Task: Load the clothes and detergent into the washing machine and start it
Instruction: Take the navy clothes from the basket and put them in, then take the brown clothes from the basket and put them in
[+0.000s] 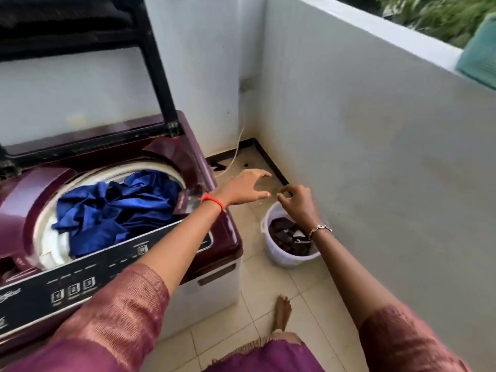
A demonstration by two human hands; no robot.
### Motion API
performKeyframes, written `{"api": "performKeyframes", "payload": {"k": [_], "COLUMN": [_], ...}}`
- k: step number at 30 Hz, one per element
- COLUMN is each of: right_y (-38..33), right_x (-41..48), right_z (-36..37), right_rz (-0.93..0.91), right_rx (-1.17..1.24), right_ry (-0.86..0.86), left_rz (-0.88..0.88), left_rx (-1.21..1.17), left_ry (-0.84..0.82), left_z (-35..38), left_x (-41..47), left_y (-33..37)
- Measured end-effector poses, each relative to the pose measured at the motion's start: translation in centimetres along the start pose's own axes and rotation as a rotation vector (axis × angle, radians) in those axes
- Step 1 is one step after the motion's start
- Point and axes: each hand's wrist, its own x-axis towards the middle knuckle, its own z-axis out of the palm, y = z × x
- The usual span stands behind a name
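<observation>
A maroon top-loading washing machine (228,237) stands at the left with its lid (80,84) raised. Blue clothes (115,208) fill the drum. On the floor to its right stands a white basket (279,256) holding dark clothes (287,237). My left hand (244,187) hovers past the machine's right edge, fingers spread, empty. Above the basket's far rim hangs my right hand (295,202), its fingers loosely curled with nothing in them. No detergent is in view.
A grey balcony wall (375,157) runs along the right, close behind the basket. A cable (236,151) hangs down in the corner. My bare foot (283,310) stands on the tiled floor beside the machine. The control panel (75,288) faces me.
</observation>
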Motion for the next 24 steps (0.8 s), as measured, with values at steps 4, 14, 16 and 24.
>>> {"api": "performKeyframes", "payload": {"k": [4, 14, 16, 24], "right_y": [5.6, 17.5, 19.1, 24.8], "right_x": [2.0, 10.1, 11.3, 14.2], "right_z": [-2.2, -8.8, -9.3, -7.1], "right_rz": [0.073, 0.157, 0.176, 0.286], "right_rx": [-0.002, -0.089, -0.091, -0.05], "right_ry": [-0.023, -0.183, -0.206, -0.335], "left_rz": [0.003, -0.026, -0.028, -0.031], "left_rx": [0.035, 0.089, 0.098, 0.115], "left_ry": [-0.144, -0.311, -0.327, -0.45], "left_z": [3.0, 8.2, 8.9, 12.7], "left_x": [5.9, 20.0, 21.8, 27.2], "left_y": [1.8, 5.2, 5.4, 3.3]}}
